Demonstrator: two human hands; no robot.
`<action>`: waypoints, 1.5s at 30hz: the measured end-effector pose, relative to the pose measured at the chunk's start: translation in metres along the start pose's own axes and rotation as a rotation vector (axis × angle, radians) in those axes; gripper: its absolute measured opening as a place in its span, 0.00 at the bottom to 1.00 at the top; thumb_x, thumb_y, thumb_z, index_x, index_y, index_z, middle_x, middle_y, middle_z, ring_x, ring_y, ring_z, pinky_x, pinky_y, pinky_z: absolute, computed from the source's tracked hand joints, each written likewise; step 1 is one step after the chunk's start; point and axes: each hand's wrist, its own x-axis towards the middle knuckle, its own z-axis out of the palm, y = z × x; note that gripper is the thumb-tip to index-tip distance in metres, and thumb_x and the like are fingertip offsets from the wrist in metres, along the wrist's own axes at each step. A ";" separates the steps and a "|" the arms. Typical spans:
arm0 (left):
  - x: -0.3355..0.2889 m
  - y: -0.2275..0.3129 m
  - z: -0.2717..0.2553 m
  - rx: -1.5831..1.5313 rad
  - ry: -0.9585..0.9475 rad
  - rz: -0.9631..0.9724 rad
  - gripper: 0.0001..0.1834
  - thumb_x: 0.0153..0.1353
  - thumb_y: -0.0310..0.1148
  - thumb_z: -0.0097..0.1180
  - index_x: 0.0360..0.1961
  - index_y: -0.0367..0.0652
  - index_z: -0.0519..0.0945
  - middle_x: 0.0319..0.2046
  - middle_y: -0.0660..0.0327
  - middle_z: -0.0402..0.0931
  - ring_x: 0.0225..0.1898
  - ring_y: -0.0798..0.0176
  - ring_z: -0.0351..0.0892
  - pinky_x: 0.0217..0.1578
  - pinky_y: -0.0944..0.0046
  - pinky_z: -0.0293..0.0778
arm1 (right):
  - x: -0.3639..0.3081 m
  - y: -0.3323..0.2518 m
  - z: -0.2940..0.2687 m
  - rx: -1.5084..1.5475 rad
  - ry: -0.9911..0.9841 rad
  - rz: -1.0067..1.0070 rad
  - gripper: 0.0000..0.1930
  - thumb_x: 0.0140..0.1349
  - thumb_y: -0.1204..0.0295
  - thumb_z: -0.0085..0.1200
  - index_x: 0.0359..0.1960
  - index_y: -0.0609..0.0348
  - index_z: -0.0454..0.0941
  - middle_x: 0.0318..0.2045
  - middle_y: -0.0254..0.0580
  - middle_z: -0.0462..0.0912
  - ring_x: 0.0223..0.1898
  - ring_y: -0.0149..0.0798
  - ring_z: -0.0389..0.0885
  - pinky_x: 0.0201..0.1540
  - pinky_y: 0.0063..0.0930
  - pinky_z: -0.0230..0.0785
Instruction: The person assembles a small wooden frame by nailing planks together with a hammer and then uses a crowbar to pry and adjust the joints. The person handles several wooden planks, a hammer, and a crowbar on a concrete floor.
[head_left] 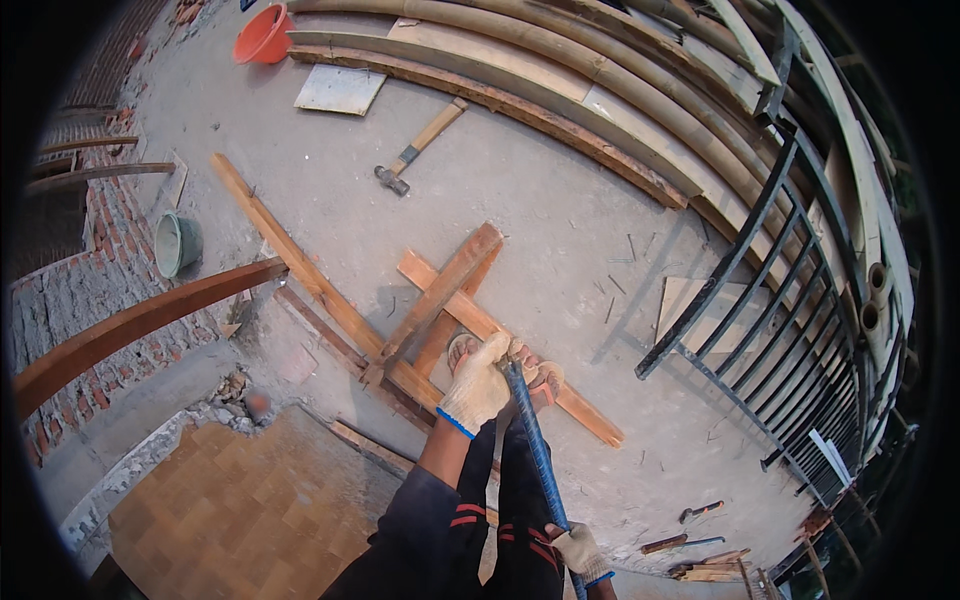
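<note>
A long blue bar (540, 455), which looks like a crowbar, slants from the timber down to the lower edge. My left hand (478, 388), in a cream work glove with a blue cuff, closes around its rusty upper end. Lower on the shaft is my right hand (582, 555), gloved alike, with its fingers wrapped round the bar. Beneath the upper end runs a long wooden plank (590, 415). Across that plank lies a thicker wooden beam (445, 285), with another piece of wood partly under it. My feet are beside the plank, just past the gloves.
A hammer (420, 145) lies on the concrete floor, with loose nails (617, 284) farther right. Stacked boards and bamboo poles (560, 70) line the back. A black metal railing (760, 330) leans at right. A long beam (150, 325), green bucket (178, 245) and red bucket (263, 35) are left.
</note>
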 end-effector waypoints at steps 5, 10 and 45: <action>-0.008 0.008 0.001 0.024 0.272 -0.205 0.09 0.73 0.36 0.47 0.42 0.40 0.72 0.42 0.54 0.74 0.52 0.49 0.75 0.55 0.47 0.74 | -0.012 -0.003 -0.009 -0.046 -0.002 0.130 0.27 0.63 0.46 0.57 0.25 0.62 0.80 0.14 0.35 0.74 0.19 0.32 0.73 0.23 0.33 0.65; -0.016 0.006 0.002 0.099 0.104 -0.126 0.10 0.73 0.35 0.48 0.46 0.39 0.71 0.46 0.54 0.72 0.54 0.49 0.75 0.55 0.47 0.75 | -0.019 -0.019 -0.006 -0.269 0.194 -0.006 0.27 0.63 0.45 0.56 0.27 0.61 0.80 0.14 0.42 0.73 0.20 0.36 0.75 0.26 0.38 0.66; -0.119 -0.106 -0.146 0.348 0.608 -0.419 0.25 0.62 0.49 0.63 0.53 0.43 0.77 0.46 0.58 0.79 0.48 0.58 0.81 0.48 0.60 0.78 | 0.246 -0.127 -0.098 0.122 0.373 0.188 0.30 0.68 0.38 0.37 0.30 0.53 0.70 0.13 0.30 0.63 0.11 0.33 0.63 0.14 0.32 0.58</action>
